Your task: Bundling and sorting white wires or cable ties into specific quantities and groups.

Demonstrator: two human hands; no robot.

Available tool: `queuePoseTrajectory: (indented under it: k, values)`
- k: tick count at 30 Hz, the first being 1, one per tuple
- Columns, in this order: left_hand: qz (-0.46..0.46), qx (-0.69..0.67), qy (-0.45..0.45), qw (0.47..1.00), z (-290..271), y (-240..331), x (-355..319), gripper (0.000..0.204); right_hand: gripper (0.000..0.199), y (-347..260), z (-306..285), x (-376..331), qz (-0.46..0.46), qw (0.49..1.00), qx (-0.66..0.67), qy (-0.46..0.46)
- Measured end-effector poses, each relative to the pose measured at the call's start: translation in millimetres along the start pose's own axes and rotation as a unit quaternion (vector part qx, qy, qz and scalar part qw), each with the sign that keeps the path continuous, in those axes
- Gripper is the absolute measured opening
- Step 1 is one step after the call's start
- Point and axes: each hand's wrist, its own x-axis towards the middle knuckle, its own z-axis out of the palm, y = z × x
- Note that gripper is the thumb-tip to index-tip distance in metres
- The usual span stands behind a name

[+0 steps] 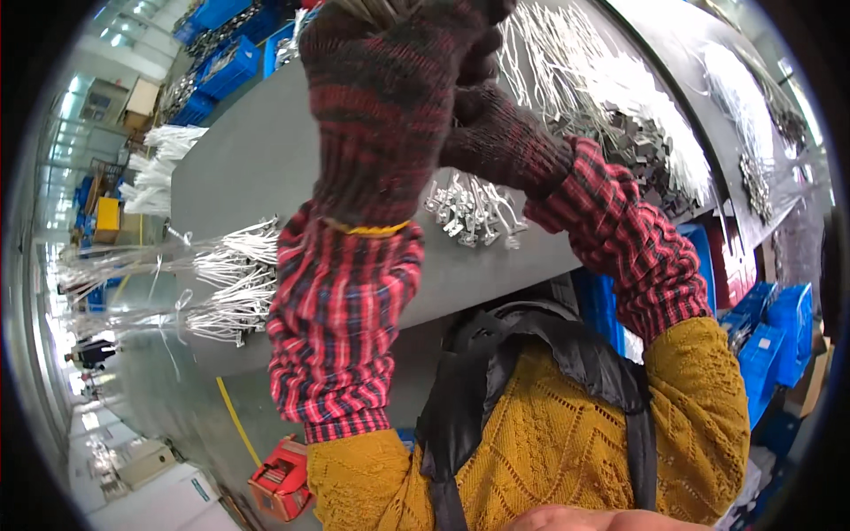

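Gloved hands gripping a bundle of thin wires up at twelve o'clock, over the grey counter (266, 159).
Tied white bundles (232, 292) are lying finished at nine o'clock; the left hand (381, 106) is closing its fingers around the wire bundle (367, 9), the right hand (496, 133) is pressing beside it, grip hidden; loose clip pieces (474, 212) and a long heap (620, 106) are waiting at two o'clock.

A yellow box (107, 213) stands far left, and a red rectangular pack (282, 479) lies low beside the grey table (257, 159).

knitted wool gloves (381, 106), matt grey table (257, 159)
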Motion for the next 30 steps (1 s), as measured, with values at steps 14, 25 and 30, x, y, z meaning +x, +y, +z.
queuePoseTrajectory:
  k: [14,25,30]
  values:
    - [-0.047,0.042,-0.046,0.997,29,-46,-14,0.020,0.067,48,-47,-46,-0.052,0.994,-0.094,-0.003]
    - [-0.040,0.078,0.012,0.996,27,-59,-12,0.030,0.030,187,-37,-172,0.262,0.924,-0.245,-0.136]
    - [-0.056,0.121,0.017,0.991,39,-54,-11,0.038,0.035,209,-21,-162,0.199,0.900,-0.344,-0.177]
